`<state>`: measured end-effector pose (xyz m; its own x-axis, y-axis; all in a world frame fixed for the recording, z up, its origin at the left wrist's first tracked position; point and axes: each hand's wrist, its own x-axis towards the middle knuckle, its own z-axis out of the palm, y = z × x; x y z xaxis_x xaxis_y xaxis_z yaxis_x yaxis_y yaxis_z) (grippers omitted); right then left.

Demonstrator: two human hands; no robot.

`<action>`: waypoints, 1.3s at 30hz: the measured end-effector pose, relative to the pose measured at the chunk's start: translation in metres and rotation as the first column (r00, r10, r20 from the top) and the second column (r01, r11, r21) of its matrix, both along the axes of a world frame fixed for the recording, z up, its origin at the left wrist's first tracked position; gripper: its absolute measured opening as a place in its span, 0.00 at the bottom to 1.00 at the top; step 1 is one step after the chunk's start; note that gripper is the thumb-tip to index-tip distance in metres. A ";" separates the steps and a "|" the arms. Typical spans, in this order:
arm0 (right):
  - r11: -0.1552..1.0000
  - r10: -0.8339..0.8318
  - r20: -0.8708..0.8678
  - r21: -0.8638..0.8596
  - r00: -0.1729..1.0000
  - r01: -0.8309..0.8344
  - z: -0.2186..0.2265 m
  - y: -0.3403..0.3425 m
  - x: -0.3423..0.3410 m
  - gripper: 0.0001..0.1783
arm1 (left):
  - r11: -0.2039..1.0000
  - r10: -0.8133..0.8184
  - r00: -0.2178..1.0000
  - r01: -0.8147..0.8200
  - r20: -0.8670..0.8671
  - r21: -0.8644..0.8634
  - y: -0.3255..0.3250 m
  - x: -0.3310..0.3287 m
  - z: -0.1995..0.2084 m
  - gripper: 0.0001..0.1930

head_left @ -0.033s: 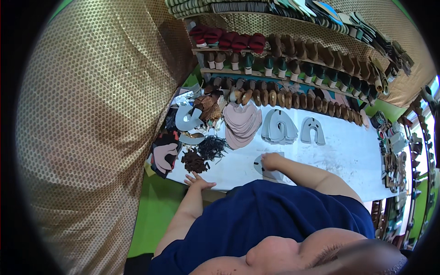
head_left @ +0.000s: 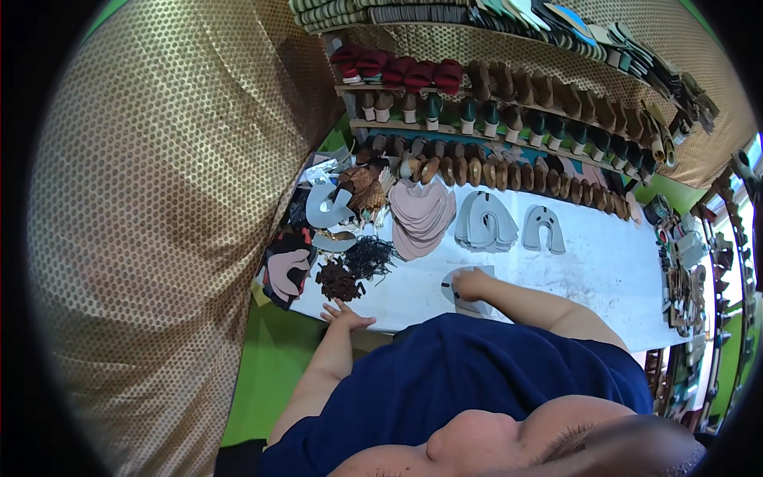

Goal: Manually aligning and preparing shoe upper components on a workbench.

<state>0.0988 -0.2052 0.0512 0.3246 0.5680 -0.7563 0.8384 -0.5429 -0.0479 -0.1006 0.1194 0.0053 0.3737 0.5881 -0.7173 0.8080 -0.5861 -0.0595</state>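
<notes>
My left hand (head_left: 348, 318) rests at the table's near edge, fingers spread, beside a pile of short dark brown strips (head_left: 339, 281). On the white table my right hand (head_left: 474, 284) presses down on a grey curved shoe-upper piece (head_left: 447, 292) with a small black mark on it. Its fingers are curled in and partly hidden, so whatever they pinch cannot be made out. Beyond it lie a stack of similar grey arched pieces (head_left: 475, 225) and a smaller arched set (head_left: 544, 230). A fanned stack of pink pieces (head_left: 421, 222) lies to their left.
Black strips (head_left: 369, 256), grey curved pieces (head_left: 324, 208) and brown scraps (head_left: 364, 189) crowd the table's left side. Shelves behind carry rows of shoes (head_left: 493, 119) and red slippers (head_left: 417, 73). Tools and small items (head_left: 679, 262) line the right edge. A gold patterned curtain (head_left: 175, 199) hangs left.
My right hand has shifted slightly toward me over the grey piece. My left hand stays where it was.
</notes>
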 end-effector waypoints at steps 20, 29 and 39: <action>0.967 -0.050 -0.039 0.249 0.998 0.058 -0.067 -0.040 0.008 0.35 | 0.991 0.086 0.990 -0.096 0.115 0.091 -0.009 0.007 0.047 0.74; 1.000 -0.018 -0.092 0.019 0.996 0.020 0.003 -0.026 -0.022 0.42 | 0.998 0.051 0.997 -0.053 0.054 0.037 0.007 0.005 0.033 0.75; 0.987 -0.123 -0.100 0.091 0.987 0.133 0.006 -0.031 -0.006 0.46 | 0.997 0.074 0.993 -0.077 0.096 0.022 0.009 0.000 0.031 0.75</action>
